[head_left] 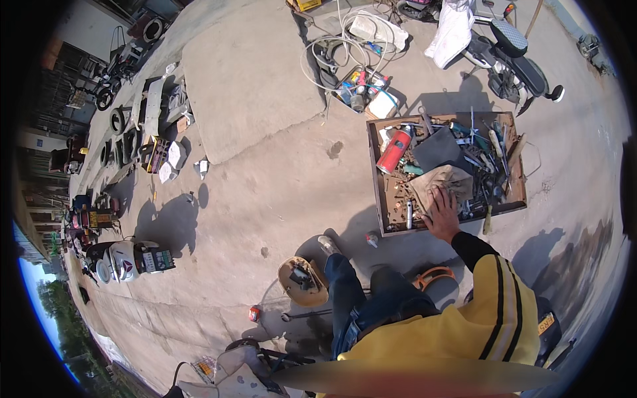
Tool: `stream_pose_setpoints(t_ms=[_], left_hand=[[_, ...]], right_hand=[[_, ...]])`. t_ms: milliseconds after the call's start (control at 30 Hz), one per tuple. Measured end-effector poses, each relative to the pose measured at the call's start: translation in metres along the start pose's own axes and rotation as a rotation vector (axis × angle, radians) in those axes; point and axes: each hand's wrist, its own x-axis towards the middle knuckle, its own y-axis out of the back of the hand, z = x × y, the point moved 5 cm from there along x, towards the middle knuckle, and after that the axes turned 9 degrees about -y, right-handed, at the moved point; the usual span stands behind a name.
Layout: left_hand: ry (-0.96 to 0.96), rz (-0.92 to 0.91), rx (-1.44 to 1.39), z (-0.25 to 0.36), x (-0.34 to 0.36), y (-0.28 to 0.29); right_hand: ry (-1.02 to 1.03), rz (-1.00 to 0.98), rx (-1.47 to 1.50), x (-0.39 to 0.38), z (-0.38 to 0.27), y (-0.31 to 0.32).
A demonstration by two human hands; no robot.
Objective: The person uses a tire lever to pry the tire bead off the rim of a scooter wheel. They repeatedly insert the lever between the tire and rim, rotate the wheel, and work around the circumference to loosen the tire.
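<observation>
My right hand (442,211) reaches into a shallow wooden tray (375,192) of tools and lies palm down on a crumpled beige cloth (443,183). Its fingers are stretched out and somewhat apart; it is open. Beside the cloth is a dark flat sheet (440,151). A red spray can (395,150) leans at the tray's left side, above scattered small metal parts. Screwdrivers and other hand tools crowd the right side, partly covering one another. A silver cylinder (409,215) stands out near the front edge. My left hand is out of view.
A yellowish bowl-shaped container (285,282) with dark parts sits by my foot. Beyond the tray are a box of bottles (358,99), a coiled pale hose (325,50) and a parked scooter (514,63). Tyres (117,121) and another scooter (126,261) stand on the left.
</observation>
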Motion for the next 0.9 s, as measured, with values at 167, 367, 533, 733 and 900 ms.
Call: stream_pose_setpoints(t_ms=[167,367,533,733,900], left_hand=[[0.025,-0.041,0.139,0.054,0.055,0.093],[-0.142,0.075,0.13,0.2,0.197,0.232],[-0.603,0.115,0.513,0.462,0.383,0.274],[-1.022,-0.068,0.703,0.794,0.392,0.079],[-1.216,-0.295,0.9,0.926,0.373,-0.109]], right_hand=[[-0.039,-0.043,-0.034,0.007,-0.004,-0.01],[-0.102,-0.083,-0.032,0.001,0.003,-0.009],[-0.151,-0.131,0.029,0.005,0.005,-0.021],[-0.231,-0.116,0.095,0.0,0.013,-0.029],[-0.192,-0.145,0.095,-0.01,0.005,-0.033]])
